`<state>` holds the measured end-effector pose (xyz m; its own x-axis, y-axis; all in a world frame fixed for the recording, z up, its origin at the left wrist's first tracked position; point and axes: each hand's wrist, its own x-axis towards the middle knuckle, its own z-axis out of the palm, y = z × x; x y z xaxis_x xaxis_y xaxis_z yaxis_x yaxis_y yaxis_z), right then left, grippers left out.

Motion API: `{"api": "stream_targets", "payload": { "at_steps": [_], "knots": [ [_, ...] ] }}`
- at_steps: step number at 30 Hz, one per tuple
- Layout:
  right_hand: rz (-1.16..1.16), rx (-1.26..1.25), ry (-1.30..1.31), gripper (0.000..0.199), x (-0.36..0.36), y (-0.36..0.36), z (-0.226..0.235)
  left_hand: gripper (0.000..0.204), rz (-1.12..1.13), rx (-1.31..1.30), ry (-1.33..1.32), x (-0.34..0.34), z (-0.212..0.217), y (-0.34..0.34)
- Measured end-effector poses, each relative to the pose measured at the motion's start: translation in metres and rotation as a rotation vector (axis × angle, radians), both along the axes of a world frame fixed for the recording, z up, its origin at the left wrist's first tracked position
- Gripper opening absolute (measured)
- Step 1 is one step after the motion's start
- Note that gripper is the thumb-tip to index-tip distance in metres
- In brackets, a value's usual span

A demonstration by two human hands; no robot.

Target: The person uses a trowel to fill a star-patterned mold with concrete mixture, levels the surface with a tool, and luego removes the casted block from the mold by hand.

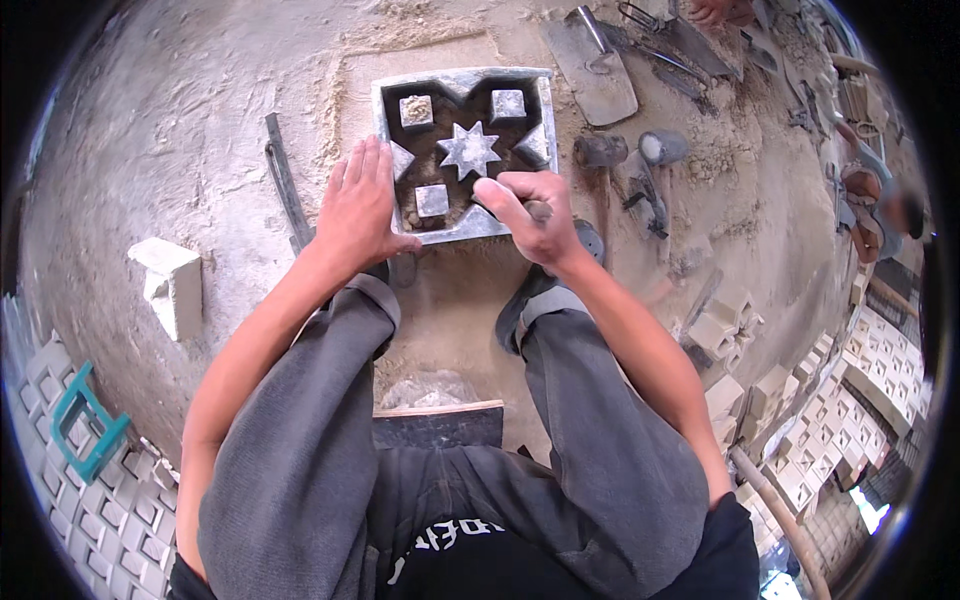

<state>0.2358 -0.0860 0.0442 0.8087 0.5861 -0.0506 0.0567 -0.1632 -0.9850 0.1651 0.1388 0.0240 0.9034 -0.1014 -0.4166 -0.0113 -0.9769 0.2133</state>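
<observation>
1. Your left hand (358, 205) lies flat, fingers spread and gripping nothing, on the left rim of the square metal mould (464, 150) in the upper middle of the frame. It looks placed to keep the mould from shifting.
2. Your right hand (530, 212) is closed in a fist around a short tool handle (539, 210) at the mould's lower right corner. The working end is hidden under your fingers, so you cannot tell what it touches.
3. The mould sits on the sandy ground just ahead of your knees. Inside it stand a pale star insert (468, 150) at the centre and small square blocks (416, 110) toward the corners, with dark mix packed between them.
4. A trowel (593, 68) lies at upper right, with two hammers (640, 150) just below it, close to your right hand.
5. A dark flat bar (283, 180) lies left of your left hand; a pale block (170, 283) sits further left.
6. Stacked pale blocks (800, 400) fill the lower right edge.
</observation>
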Motion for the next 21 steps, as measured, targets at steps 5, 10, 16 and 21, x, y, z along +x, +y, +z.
{"api": "stream_targets", "payload": {
  "at_steps": [5, 10, 16, 21],
  "knots": [
    [-0.09, 0.099, -0.106, 0.037, -0.006, 0.008, 0.043, 0.126, 0.026, -0.011, 0.0, -0.002, -0.006, 0.002],
    [-0.127, 0.071, -0.058, 0.036, -0.01, 0.0, 0.011, 0.127, 0.052, -0.047, -0.017, 0.001, 0.001, -0.004],
    [-0.072, 0.039, -0.159, 0.04, -0.011, 0.004, 0.019, 0.125, 0.087, -0.107, -0.123, -0.006, -0.013, -0.002],
    [-0.062, 0.178, -0.099, 0.04, 0.002, -0.02, 0.056, 0.125, 0.099, -0.112, -0.139, -0.012, -0.017, 0.006]
  ]
}}
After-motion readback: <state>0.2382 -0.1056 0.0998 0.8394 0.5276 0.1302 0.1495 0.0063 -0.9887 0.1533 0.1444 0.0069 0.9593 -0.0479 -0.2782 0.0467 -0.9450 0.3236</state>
